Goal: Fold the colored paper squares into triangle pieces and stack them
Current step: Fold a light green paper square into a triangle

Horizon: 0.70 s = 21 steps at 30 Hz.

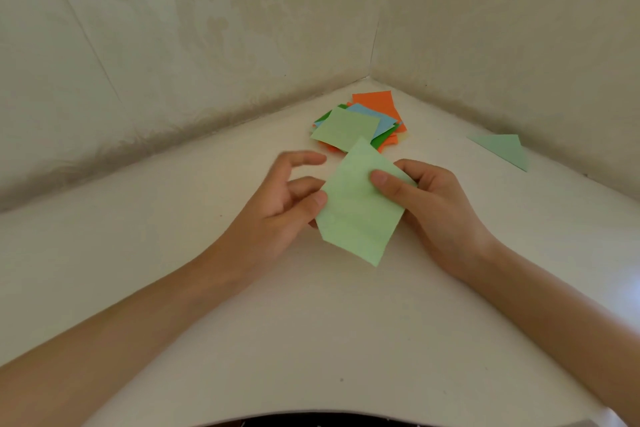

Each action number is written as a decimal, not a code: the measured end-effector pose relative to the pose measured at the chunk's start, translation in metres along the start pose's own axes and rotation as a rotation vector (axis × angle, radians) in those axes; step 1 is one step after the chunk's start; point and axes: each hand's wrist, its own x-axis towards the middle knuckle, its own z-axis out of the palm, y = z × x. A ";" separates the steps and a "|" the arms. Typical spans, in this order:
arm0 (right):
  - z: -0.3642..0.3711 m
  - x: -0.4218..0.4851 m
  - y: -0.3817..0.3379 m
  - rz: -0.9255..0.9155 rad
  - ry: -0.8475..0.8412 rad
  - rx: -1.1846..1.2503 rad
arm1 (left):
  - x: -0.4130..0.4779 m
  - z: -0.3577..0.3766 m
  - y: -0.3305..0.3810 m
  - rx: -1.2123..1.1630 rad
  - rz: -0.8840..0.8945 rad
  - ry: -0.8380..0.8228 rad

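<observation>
Landmark for this entry: the pile of coloured squares (pixel 360 121), which sat on the white worktop (pixel 311 322) in the corner where two walls met. It showed orange, blue, dark green and pale green sheets, loosely fanned, with a pale green one uppermost.

We held a light green sheet (pixel 360 208) just on the near side of the pile, lifted and tilted. Its far corner overlapped the pile's near edge in the view.

The right grip (pixel 433 211), near-right of the pile, was grasping the sheet: the thumb (pixel 381 180) was pressed on its upper face and the fingers were hidden behind.

The left grip (pixel 277 204), near-left of the pile, pinched the sheet's left edge with the thumb on top and a fingertip showing beneath. Its other fingers were loosely curled and free.

One folded pale green triangle (pixel 502 149) lay flat, well to the right of the pile, close to the right-hand wall.
</observation>
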 end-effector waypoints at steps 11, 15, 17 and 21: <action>-0.001 0.002 -0.002 0.029 0.060 0.022 | -0.002 -0.005 -0.002 -0.034 -0.001 -0.089; -0.001 0.003 -0.001 -0.003 0.099 0.084 | 0.001 -0.001 0.000 -0.008 0.013 0.022; 0.000 0.004 -0.002 -0.011 0.087 0.141 | 0.002 -0.002 0.000 -0.011 0.030 0.082; 0.002 0.003 -0.002 0.023 -0.023 0.228 | 0.004 -0.004 -0.001 -0.056 0.060 0.182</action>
